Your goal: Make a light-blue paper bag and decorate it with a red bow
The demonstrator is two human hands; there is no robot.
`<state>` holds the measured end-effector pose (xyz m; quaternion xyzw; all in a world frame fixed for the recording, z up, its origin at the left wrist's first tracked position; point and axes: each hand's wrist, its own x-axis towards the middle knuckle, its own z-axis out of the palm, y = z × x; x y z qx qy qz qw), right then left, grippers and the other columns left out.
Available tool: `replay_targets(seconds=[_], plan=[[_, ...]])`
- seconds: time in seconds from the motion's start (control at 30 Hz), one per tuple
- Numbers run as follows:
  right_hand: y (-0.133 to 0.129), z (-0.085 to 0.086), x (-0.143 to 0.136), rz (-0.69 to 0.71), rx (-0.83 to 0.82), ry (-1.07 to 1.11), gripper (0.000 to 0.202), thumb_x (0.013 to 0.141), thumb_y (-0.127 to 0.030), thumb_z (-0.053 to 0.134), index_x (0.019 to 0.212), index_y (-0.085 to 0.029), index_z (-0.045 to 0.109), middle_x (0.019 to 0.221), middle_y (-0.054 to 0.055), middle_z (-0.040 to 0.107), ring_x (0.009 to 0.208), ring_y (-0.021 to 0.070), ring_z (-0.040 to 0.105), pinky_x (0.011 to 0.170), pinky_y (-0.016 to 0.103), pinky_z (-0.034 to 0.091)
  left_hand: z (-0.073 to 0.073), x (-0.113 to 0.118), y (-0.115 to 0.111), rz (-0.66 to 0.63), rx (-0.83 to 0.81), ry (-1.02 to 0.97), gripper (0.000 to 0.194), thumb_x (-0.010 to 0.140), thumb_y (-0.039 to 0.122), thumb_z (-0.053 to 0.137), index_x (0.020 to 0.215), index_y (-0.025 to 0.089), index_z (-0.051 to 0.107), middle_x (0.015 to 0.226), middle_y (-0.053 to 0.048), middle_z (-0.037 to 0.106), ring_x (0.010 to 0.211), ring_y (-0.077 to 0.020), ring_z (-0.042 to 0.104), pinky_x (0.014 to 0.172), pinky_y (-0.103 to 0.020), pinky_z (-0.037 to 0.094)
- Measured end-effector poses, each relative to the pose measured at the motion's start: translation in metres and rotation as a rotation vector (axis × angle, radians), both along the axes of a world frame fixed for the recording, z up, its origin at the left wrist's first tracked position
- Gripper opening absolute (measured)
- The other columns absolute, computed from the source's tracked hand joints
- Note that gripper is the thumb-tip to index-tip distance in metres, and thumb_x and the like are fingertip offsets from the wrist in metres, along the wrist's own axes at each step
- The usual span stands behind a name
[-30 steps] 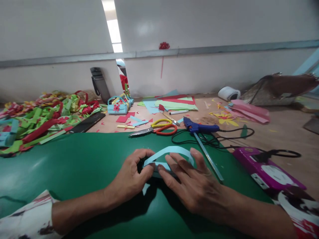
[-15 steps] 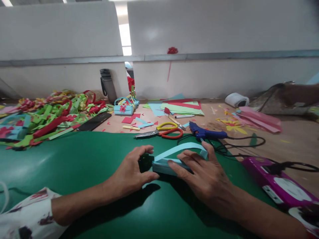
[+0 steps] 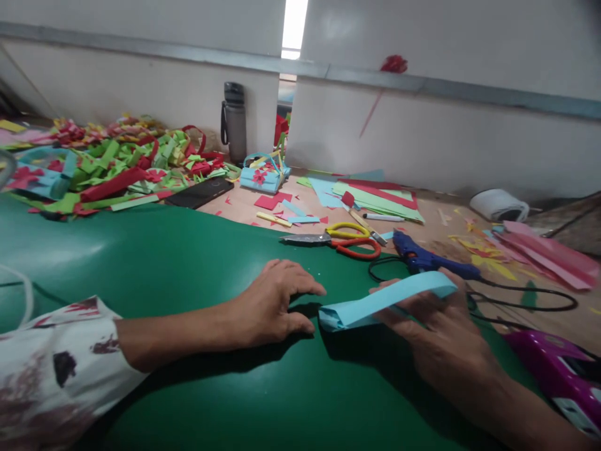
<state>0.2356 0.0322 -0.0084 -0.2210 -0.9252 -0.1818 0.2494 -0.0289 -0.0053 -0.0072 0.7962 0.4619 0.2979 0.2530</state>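
My right hand point(image 3: 441, 332) grips a light blue folded paper piece point(image 3: 347, 315) with a looped paper strip over it, just above the green mat point(image 3: 225, 388). The fingers of that hand are partly behind the strip. Left of the paper, with a small gap, my left hand point(image 3: 277, 304) rests near the mat, thumb and fingers apart and nothing between them. Beyond the hands lie scissors point(image 3: 328, 239) with yellow and orange handles and a blue glue gun point(image 3: 432, 260).
Paper scraps point(image 3: 113, 163) are heaped at the back left beside a phone point(image 3: 201, 193) and a grey bottle point(image 3: 235, 125). A small blue paper bag point(image 3: 263, 178) stands near coloured sheets point(image 3: 380, 199). A magenta power box point(image 3: 554, 363) and cables lie at the right.
The view has shifted and tilted. The blue paper is now turned, its left end facing me more, and it sits farther from my left hand. My right hand still holds it.
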Motion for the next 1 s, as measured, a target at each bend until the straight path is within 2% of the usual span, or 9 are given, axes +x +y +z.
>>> replay_targets(seconds=[0.1, 0.33, 0.43, 0.57, 0.8, 1.0], plan=[[0.003, 0.004, -0.002, 0.058, 0.003, -0.075, 0.037, 0.082, 0.003, 0.040, 0.098, -0.021, 0.063, 0.083, 0.010, 0.069, 0.077, 0.0235, 0.062, 0.094, 0.058, 0.029, 0.000, 0.000, 0.002, -0.052, -0.001, -0.040, 0.036, 0.063, 0.023, 0.080, 0.097, 0.020, 0.068, 0.095, -0.004, 0.069, 0.094, -0.0223, 0.059, 0.089, -0.037, 0.040], [0.000, 0.001, -0.006, 0.092, 0.020, -0.026, 0.036, 0.085, 0.003, 0.037, 0.100, -0.020, 0.061, 0.083, 0.010, 0.066, 0.078, 0.0219, 0.059, 0.084, 0.047, 0.037, 0.000, 0.001, 0.006, -0.093, -0.058, -0.147, 0.020, 0.069, 0.019, 0.076, 0.087, 0.017, 0.068, 0.082, -0.001, 0.069, 0.079, -0.0161, 0.061, 0.075, -0.026, 0.043], [0.000, 0.002, -0.009, 0.118, -0.018, 0.000, 0.037, 0.086, 0.000, 0.033, 0.099, -0.020, 0.062, 0.081, 0.008, 0.064, 0.079, 0.0216, 0.059, 0.080, 0.043, 0.040, -0.001, 0.001, 0.011, -0.152, -0.087, -0.174, 0.020, 0.068, 0.021, 0.077, 0.085, 0.015, 0.068, 0.080, -0.001, 0.069, 0.078, -0.0152, 0.060, 0.072, -0.024, 0.043], [0.001, 0.006, -0.013, 0.165, -0.047, 0.026, 0.037, 0.085, 0.002, 0.032, 0.095, -0.016, 0.063, 0.082, 0.008, 0.061, 0.084, 0.0197, 0.057, 0.075, 0.034, 0.045, -0.001, 0.001, 0.015, -0.171, -0.094, -0.172, 0.022, 0.067, 0.022, 0.077, 0.085, 0.013, 0.068, 0.080, -0.002, 0.068, 0.077, -0.0144, 0.059, 0.072, -0.024, 0.043], [0.002, 0.000, -0.008, 0.186, -0.170, 0.010, 0.038, 0.084, 0.005, 0.035, 0.106, -0.015, 0.059, 0.093, 0.009, 0.059, 0.097, 0.0175, 0.056, 0.094, 0.036, 0.045, -0.002, -0.002, 0.020, -0.204, -0.140, -0.180, 0.021, 0.067, 0.020, 0.077, 0.084, 0.014, 0.068, 0.076, 0.000, 0.066, 0.073, -0.0124, 0.057, 0.067, -0.021, 0.042], [0.001, -0.009, -0.003, 0.133, -0.305, 0.075, 0.039, 0.086, -0.001, 0.036, 0.111, -0.021, 0.059, 0.098, 0.006, 0.065, 0.097, 0.0174, 0.060, 0.096, 0.038, 0.047, -0.007, -0.006, 0.027, -0.291, -0.107, -0.168, 0.022, 0.069, 0.019, 0.076, 0.089, 0.013, 0.067, 0.077, -0.001, 0.066, 0.073, -0.0122, 0.057, 0.067, -0.021, 0.042]])
